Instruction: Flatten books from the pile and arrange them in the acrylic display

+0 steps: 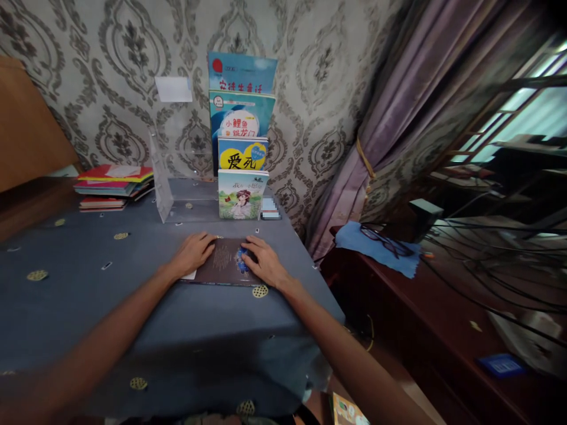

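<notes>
A dark brown book lies flat on the blue tablecloth, its cover showing lines of small print and a blue picture. My left hand rests over its left side, fingers stretched toward the far edge. Over the right side lies my right hand, fingers apart and partly covering the blue picture. A bit of white page shows by the left hand. Just beyond the hands, a clear stand carries several upright books in tiers; the lowest one in front has a drawn figure on its cover.
A pile of books and folders sits at the back left. To the right, a dark red desk bears glasses on a blue cloth and tangled cables. A purple curtain hangs behind the table's right edge.
</notes>
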Demonstrator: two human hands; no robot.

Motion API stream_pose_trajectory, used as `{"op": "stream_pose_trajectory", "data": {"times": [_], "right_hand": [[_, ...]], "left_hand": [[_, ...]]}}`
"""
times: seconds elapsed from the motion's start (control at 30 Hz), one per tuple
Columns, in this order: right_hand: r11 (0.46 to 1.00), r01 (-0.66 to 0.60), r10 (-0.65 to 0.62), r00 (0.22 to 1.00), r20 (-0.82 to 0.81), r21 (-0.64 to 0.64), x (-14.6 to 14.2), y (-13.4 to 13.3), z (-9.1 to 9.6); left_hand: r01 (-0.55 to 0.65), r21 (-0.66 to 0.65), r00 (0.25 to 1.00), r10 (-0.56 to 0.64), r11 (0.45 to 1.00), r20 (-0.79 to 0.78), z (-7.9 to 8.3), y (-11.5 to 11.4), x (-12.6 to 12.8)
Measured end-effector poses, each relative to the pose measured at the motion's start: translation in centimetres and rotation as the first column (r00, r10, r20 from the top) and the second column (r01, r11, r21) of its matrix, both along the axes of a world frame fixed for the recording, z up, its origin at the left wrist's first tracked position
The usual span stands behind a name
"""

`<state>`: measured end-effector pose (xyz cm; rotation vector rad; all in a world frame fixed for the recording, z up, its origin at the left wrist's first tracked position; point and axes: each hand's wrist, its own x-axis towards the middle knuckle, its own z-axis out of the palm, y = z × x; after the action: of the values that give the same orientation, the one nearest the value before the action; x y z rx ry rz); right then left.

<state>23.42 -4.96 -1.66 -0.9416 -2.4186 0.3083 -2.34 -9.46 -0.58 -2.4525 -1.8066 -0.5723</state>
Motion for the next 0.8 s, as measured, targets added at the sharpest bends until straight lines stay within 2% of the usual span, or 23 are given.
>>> {"op": "stream_pose_trajectory", "data": {"times": [0.53, 0.67, 0.8], "right_hand": [[1.000, 0.003, -0.003, 0.999, 0.052, -0.001, 0.2, -0.3, -0.2], [1.000, 0.024, -0.026, 0.994, 0.102, 0.019, 0.1, -0.8, 0.6], [0.990, 0.109, -0.122, 0.980, 0.160, 0.086, -0.2, -1.7, 1.7]], "left_hand": [[0.029, 0.005, 0.996, -0.029, 1.000, 0.088, -0.2, -0.1, 0.0], [0.017, 0.004, 0.996, -0.017, 1.000, 0.082, 0.1, -0.2, 0.1], [0.013, -0.014, 0.998, -0.012, 1.000, 0.056, 0.4, -0.3, 0.3]]}}
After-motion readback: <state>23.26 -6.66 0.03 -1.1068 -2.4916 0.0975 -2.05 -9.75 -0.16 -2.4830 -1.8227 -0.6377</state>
